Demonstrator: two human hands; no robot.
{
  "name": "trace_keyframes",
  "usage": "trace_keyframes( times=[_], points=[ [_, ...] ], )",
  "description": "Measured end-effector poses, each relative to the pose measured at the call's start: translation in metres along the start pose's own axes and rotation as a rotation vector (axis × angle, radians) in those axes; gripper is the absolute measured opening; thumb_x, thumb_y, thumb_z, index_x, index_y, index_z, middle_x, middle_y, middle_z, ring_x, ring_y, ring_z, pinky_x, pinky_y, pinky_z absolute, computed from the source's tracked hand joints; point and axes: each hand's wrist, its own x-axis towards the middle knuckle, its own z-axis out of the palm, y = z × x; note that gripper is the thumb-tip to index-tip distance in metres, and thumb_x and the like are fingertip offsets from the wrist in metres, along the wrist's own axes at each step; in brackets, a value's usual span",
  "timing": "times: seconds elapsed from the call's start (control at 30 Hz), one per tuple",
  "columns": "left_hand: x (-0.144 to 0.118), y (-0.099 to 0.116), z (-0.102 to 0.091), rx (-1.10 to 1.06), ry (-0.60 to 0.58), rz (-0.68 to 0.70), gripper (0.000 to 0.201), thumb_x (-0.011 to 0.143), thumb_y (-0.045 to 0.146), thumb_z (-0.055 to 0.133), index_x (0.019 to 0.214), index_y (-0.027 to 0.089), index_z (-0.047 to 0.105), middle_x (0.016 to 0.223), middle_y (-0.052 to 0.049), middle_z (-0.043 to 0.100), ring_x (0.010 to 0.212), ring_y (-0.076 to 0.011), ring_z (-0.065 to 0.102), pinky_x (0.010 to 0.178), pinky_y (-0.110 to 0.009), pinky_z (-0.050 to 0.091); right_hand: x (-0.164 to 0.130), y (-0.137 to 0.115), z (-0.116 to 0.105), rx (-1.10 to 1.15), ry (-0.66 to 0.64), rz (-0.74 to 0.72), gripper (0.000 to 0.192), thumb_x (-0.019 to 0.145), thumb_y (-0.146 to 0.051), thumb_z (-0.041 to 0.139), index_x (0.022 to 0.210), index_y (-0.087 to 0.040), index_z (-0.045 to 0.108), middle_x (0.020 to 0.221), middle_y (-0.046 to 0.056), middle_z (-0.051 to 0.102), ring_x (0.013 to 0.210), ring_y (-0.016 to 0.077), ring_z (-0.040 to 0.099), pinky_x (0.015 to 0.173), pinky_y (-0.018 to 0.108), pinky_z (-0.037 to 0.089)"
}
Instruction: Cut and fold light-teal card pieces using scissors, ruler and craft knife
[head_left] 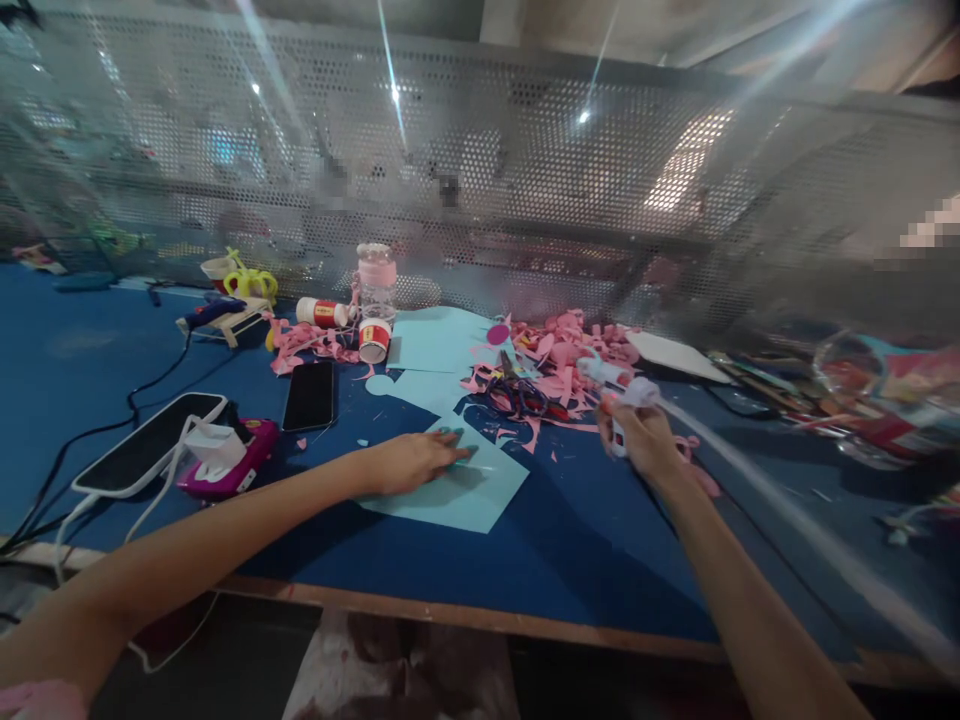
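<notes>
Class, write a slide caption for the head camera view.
The left hand rests on light-blue paper while the right hand holds a white gun-shaped tool near pink scraps.

A dark phone [309, 396] lies near a pink-banded bottle [376, 273].

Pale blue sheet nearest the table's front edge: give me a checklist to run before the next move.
1. Left hand resting on the pale blue sheet: ok.
2. White tool held in the right hand, off the sheet: ok.
3. White tool switched on: cannot tell.
4. Pink scraps beyond the sheet: ok.
5. Paper cup left of the bottle upright: not ok, lying on its side.
</notes>
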Motion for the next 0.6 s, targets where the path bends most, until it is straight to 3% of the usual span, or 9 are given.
trace_keyframes(
  times=[0.03, 0.13, 0.23, 0.43, 0.6],
  points=[
    [0.001, 0.002, 0.003, 0.018, 0.003, 0.012, 0.038, 0.09, 0.013, 0.034, 0.126, 0.011, 0.044, 0.138, -0.016, 0.04, 0.135, -0.0241, 0.023, 0.108, -0.042, 0.028, -0.001, -0.009, 0.007, 0.078, -0.044, 0.011, 0.053, 0.084, -0.058, 0.025, 0.082, -0.017, 0.058, 0.047, 0.003, 0.052, 0.039, 0.0162, 0.049, 0.04, 0.029, 0.043],
    [-0.001, 0.005, 0.01, 0.064, 0.028, 0.101, 0.028, 0.085, 0.008, 0.037, 0.107, 0.011, 0.055, 0.14, -0.015, 0.037, 0.136, -0.0258, 0.017, 0.109, -0.044, 0.025, -0.004, -0.036, 0.031, 0.613, -0.32, 0.103, 0.054, 0.073, -0.066, 0.043, 0.083, -0.016, 0.059, 0.039, -0.002, 0.048, 0.028, 0.012, 0.041, 0.028, 0.025, 0.035],
    [-0.005, 0.007, 0.011, 0.068, 0.053, 0.147, 0.022, 0.085, 0.008, 0.038, 0.096, 0.013, 0.057, 0.139, -0.013, 0.039, 0.136, -0.0257, 0.016, 0.11, -0.044, 0.024, -0.005, -0.053, 0.054, 0.765, -0.545, 0.149, 0.056, 0.067, -0.068, 0.05, 0.076, -0.014, 0.06, 0.033, -0.005, 0.044, 0.023, 0.0113, 0.04, 0.025, 0.023, 0.034],
    [-0.007, 0.011, 0.01, 0.1, 0.089, 0.159, 0.021, 0.088, 0.013, 0.037, 0.093, 0.012, 0.057, 0.136, -0.016, 0.044, 0.136, -0.0266, 0.018, 0.11, -0.043, 0.026, -0.005, -0.049, 0.078, 0.743, -0.521, 0.237, 0.052, 0.067, -0.066, 0.053, 0.068, -0.014, 0.059, 0.031, -0.005, 0.045, 0.024, 0.0109, 0.044, 0.026, 0.02, 0.033],
    [-0.005, 0.01, 0.013, 0.103, 0.108, 0.15, 0.021, 0.086, 0.01, 0.036, 0.084, 0.013, 0.057, 0.134, -0.015, 0.046, 0.135, -0.0271, 0.022, 0.109, -0.045, 0.028, -0.006, -0.04, 0.087, 0.668, -0.546, 0.225, 0.056, 0.068, -0.07, 0.049, 0.059, -0.015, 0.057, 0.029, -0.003, 0.045, 0.023, 0.009, 0.041, 0.027, 0.02, 0.032]
  ],
)
